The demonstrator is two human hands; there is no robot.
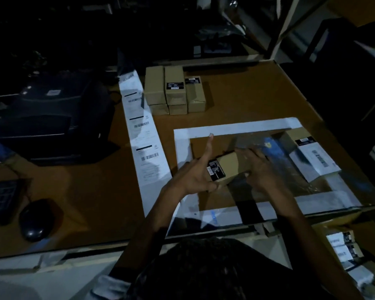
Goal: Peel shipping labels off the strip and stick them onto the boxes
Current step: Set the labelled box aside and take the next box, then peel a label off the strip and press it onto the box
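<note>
Small tan cardboard box (230,167), black printed sticker on its near-left face, sat mid-counter inside a white taped rectangle (234,127). Left hand (195,172) had its grip spread, index finger straight, thumb and palm against the box's left end. Right hand (261,167) lay over the box's right side, fingers loosely extended; dim and blurred, so probably only touching it, not clamping.

Label strip (142,135): long white paper ribbon, barcoded labels on it, running down the brown counter (247,98) just left of the taped rectangle. It came from near the dark label printer (52,118) at left.

Stack of six similar tan boxes (174,92) at the far side, two with black stickers on top, well apart from the hands. Bare brown counter between stack and rectangle. A labelled box (312,156) with a white barcode label lay at the rectangle's right, close to the counter's right edge.

Black mouse (38,219) and keyboard (0,200) near left. Glossy clear film under the hands, matte cardboard elsewhere.
</note>
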